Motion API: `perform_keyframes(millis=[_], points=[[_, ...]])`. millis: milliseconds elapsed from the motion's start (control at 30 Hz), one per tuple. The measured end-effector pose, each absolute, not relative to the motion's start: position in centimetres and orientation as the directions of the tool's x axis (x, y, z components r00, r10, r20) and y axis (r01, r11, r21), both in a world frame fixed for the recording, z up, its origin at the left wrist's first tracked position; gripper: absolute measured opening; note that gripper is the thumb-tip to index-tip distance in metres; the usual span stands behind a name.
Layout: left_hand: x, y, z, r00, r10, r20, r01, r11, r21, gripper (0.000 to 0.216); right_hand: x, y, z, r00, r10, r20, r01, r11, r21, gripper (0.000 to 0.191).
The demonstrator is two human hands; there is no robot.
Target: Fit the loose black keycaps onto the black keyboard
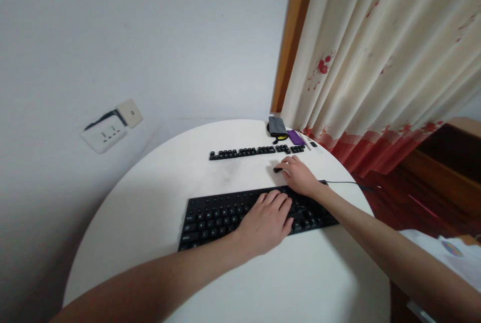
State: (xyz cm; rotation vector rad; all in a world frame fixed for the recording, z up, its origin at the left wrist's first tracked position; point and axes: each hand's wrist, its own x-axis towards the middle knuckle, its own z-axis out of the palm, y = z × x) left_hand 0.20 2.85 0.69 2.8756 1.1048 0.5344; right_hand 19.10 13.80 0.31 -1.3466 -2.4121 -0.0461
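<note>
Left hand: The left hand (265,223) is lying palm-down over the right-middle part of the black keyboard (221,218), fingers extended and slightly spread; nothing is showing in its grasp.
Right hand: The right hand (298,174) is reaching past the keyboard's far edge, thumb and index finger closing narrowly on a small black keycap (277,169), low over the table.
Keyboard: It is lying across the white round table (143,203), its far row showing small nubs rather than full caps; both arms are hiding parts of its right half.
Keycap row: A line of loose keycaps (257,151) is sitting beyond the keyboard, running left to right in separate groups.
Cable: A thin black cable (343,182) is leading off the table's right edge.
Far edge: A grey pouch (277,126) is resting near the wall, with a purple cloth (296,137) lying just beside it.
Surroundings: A patterned curtain (361,52) is hanging at right; a wall socket (105,134) is showing at left.
</note>
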Motion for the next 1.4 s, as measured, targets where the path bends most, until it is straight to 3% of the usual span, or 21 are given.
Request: perform_keyframes(millis=[133, 367, 600, 867, 1033, 1400], points=[[0.2, 2.9, 0.5, 0.690, 0.652, 0.316, 0.649, -0.750, 0.129, 0.039, 19.5, 15.1, 0.6, -0.470, 0.817, 0.335, 0.810, 0.550, -0.205, 0.030], [0.2, 2.8, 0.5, 0.689, 0.655, 0.310, 0.657, -0.746, 0.114, 0.040, 19.7, 17.6, 0.4, -0.523, 0.843, 0.124, 0.799, 0.536, -0.273, 0.029], [0.2, 2.8, 0.7, 0.695, 0.654, 0.299, 0.652, -0.748, 0.122, 0.041, 19.4, 17.7, 0.2, -0.539, 0.825, 0.167, 0.768, 0.563, -0.305, 0.019], [0.2, 2.9, 0.7, 0.698, 0.646, 0.311, 0.647, -0.754, 0.115, 0.040, 21.6, 12.8, 2.5, -0.491, 0.819, 0.298, 0.681, 0.574, -0.455, 0.016], [0.2, 2.9, 0.7, 0.697, 0.645, 0.312, 0.642, -0.756, 0.127, 0.039, 24.0, 7.9, 2.6, -0.473, 0.841, 0.263, 0.663, 0.537, -0.522, 0.014], [0.2, 2.8, 0.6, 0.693, 0.648, 0.316, 0.642, -0.754, 0.138, 0.039, 23.0, 5.5, 1.8, -0.490, 0.849, 0.195, 0.741, 0.524, -0.420, 0.018]])
